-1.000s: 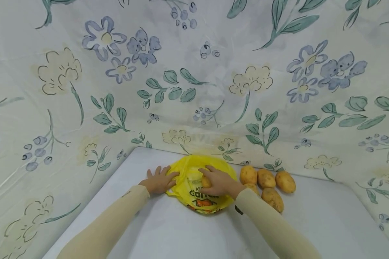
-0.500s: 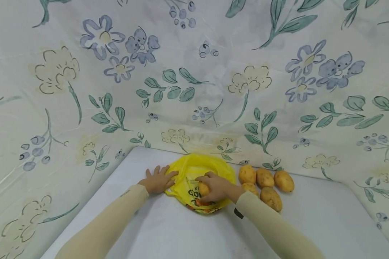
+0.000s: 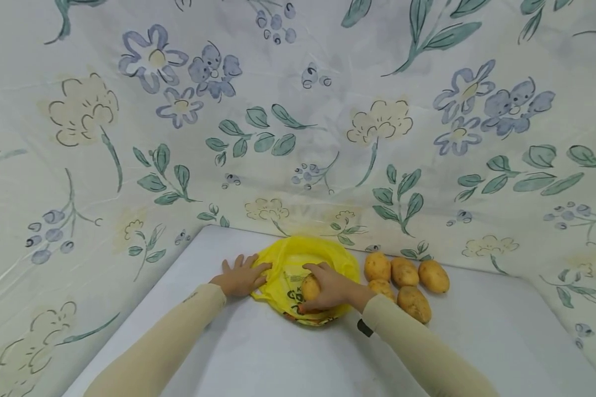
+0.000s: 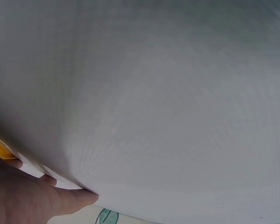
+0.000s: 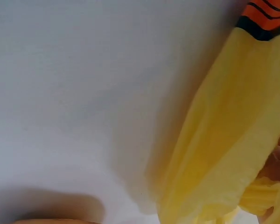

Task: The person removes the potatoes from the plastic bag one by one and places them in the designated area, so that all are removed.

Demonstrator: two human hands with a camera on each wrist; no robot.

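On the white table (image 3: 258, 353), close to its far edge, lies a yellow bag (image 3: 293, 259), and over its printed front the right hand (image 3: 330, 289) has its fingers curled round a potato (image 3: 310, 286). Flat beside it, the left hand (image 3: 240, 277) lies with fingers straight and spread, the fingertips pressing the bag's left rim to the table. That potato looks firm and fairly heavy for its size, with dry skin that should not slip, so a grip round its middle seems right. By contrast the bag is thin, soft film that looks light and likely to slide or crumple; its rim or handle loop seems the best place to hold it. Five more potatoes (image 3: 407, 278) sit in a cluster just right of the bag, touching one another, one partly behind the right wrist. Smooth and matte, the table meets a floral cloth (image 3: 298, 138) that hangs as a backdrop behind and to both sides.
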